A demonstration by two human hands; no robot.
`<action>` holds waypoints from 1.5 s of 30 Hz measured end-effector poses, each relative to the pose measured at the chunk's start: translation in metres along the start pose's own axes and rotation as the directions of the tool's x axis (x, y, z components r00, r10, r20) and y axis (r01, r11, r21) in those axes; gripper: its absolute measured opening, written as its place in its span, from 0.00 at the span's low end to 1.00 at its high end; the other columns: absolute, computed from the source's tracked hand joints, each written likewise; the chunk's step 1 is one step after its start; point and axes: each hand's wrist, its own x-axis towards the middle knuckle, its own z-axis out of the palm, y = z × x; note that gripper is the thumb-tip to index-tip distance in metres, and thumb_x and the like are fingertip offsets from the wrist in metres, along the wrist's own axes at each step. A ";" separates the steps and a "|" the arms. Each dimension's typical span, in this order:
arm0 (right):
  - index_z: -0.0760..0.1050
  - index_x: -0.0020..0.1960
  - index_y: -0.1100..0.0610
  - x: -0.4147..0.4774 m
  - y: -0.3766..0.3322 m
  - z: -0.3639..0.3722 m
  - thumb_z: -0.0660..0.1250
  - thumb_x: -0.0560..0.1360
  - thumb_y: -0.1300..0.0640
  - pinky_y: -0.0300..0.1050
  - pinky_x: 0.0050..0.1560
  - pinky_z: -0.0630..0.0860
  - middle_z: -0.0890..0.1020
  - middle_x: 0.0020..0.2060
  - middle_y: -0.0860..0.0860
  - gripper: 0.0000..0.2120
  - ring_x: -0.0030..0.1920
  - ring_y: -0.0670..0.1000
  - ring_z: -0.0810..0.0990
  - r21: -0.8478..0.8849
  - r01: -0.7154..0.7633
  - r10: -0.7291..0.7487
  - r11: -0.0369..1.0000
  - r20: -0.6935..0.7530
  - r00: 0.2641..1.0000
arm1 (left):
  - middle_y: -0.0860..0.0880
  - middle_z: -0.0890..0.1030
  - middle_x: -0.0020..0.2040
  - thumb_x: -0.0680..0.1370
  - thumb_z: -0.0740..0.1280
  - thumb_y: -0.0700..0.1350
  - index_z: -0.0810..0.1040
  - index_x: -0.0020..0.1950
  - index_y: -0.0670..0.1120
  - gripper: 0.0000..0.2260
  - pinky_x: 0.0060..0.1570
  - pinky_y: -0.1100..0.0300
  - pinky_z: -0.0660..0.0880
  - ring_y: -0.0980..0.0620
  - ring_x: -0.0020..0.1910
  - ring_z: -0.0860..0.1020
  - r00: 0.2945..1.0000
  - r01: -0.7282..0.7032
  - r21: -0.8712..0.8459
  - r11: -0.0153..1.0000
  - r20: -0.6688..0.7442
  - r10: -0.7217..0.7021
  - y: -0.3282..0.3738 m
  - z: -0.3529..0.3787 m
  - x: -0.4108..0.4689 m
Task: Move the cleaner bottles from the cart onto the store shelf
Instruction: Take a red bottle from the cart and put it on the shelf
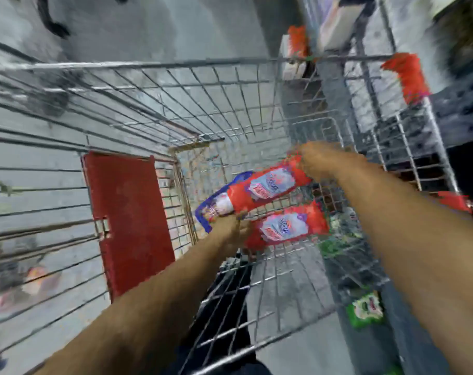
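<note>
A flat red plastic panel [127, 220] stands against the silver wire-mesh cart [154, 66] wall at nine o'clock. The left hand [231, 226] closes its grip on the blue-capped end of the upper glossy red cleaner bottle [259, 192], lying inside the cart. The lower red labelled bottle [286, 226] lies just beside it at five o'clock. The right hand [315, 159] clasps the upper bottle's other end. Blur hides the fingers.

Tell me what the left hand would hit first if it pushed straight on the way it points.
The left hand already touches the upper red bottle. Pushed further, it would press that bottle, with the blue pack beside it; the blur hides which comes first.
</note>
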 end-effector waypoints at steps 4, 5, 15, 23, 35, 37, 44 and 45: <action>0.72 0.66 0.52 0.050 0.006 0.007 0.65 0.75 0.55 0.47 0.68 0.65 0.73 0.69 0.56 0.19 0.68 0.57 0.71 0.009 0.016 -0.017 1.000 0.167 0.986 | 0.49 0.78 0.31 0.79 0.62 0.42 0.81 0.41 0.47 0.10 0.34 0.59 0.72 0.51 0.30 0.74 0.980 0.039 -0.151 0.988 -0.186 -0.068 -0.005 0.020 0.033; 0.72 0.67 0.51 0.061 0.007 0.011 0.65 0.76 0.55 0.49 0.69 0.65 0.72 0.70 0.56 0.20 0.69 0.58 0.70 -0.039 0.045 -0.036 0.998 0.203 0.978 | 0.51 0.79 0.30 0.78 0.64 0.42 0.84 0.39 0.48 0.11 0.34 0.61 0.75 0.53 0.29 0.75 0.976 0.032 -0.223 0.974 -0.202 -0.079 -0.009 0.022 0.038; 0.73 0.64 0.49 0.100 0.025 0.028 0.69 0.73 0.54 0.43 0.49 0.72 0.80 0.58 0.51 0.20 0.50 0.50 0.77 0.060 0.171 -0.177 0.983 0.507 0.844 | 0.49 0.86 0.34 0.76 0.67 0.39 0.77 0.49 0.42 0.03 0.29 0.62 0.80 0.53 0.33 0.85 0.986 -0.034 -0.541 0.840 -0.154 -0.060 -0.010 0.021 0.053; 0.73 0.64 0.52 0.054 0.036 0.030 0.69 0.73 0.56 0.31 0.41 0.72 0.77 0.57 0.48 0.19 0.49 0.43 0.77 0.438 -0.070 -0.117 0.896 0.385 0.915 | 0.45 0.83 0.41 0.78 0.64 0.43 0.76 0.52 0.42 0.06 0.50 0.55 0.79 0.51 0.38 0.81 0.989 -0.151 -0.412 0.899 -0.071 0.133 0.041 0.009 0.032; 0.74 0.53 0.42 -0.124 -0.005 -0.013 0.67 0.73 0.65 0.32 0.46 0.78 0.80 0.51 0.42 0.19 0.46 0.35 0.80 0.895 0.195 -0.006 0.402 -0.210 0.978 | 0.50 0.79 0.40 0.77 0.66 0.42 0.72 0.45 0.49 0.04 0.44 0.57 0.75 0.56 0.32 0.79 0.802 -0.566 -0.168 0.807 0.112 0.586 0.133 0.072 -0.124; 0.75 0.53 0.44 -0.164 -0.010 -0.016 0.68 0.73 0.64 0.35 0.49 0.78 0.81 0.50 0.43 0.16 0.48 0.40 0.79 0.893 0.270 0.064 0.360 -0.312 0.948 | 0.51 0.80 0.40 0.77 0.66 0.42 0.74 0.43 0.49 0.04 0.45 0.56 0.76 0.55 0.35 0.79 0.731 -0.659 -0.065 0.749 0.182 0.658 0.134 0.089 -0.163; 0.72 0.63 0.48 -0.324 -0.014 0.006 0.68 0.72 0.57 0.41 0.51 0.79 0.83 0.52 0.46 0.20 0.51 0.45 0.80 0.778 0.562 0.270 0.279 -0.626 0.732 | 0.54 0.85 0.36 0.75 0.68 0.41 0.79 0.46 0.48 0.03 0.38 0.58 0.81 0.57 0.35 0.82 0.438 -0.872 0.064 0.486 0.547 0.713 0.084 0.169 -0.295; 0.72 0.63 0.49 -0.348 -0.013 0.015 0.68 0.73 0.58 0.41 0.50 0.79 0.83 0.52 0.45 0.20 0.51 0.45 0.81 0.760 0.595 0.294 0.262 -0.650 0.701 | 0.54 0.85 0.35 0.74 0.68 0.41 0.80 0.46 0.48 0.03 0.37 0.59 0.81 0.58 0.34 0.82 0.398 -0.889 0.065 0.452 0.595 0.698 0.070 0.181 -0.310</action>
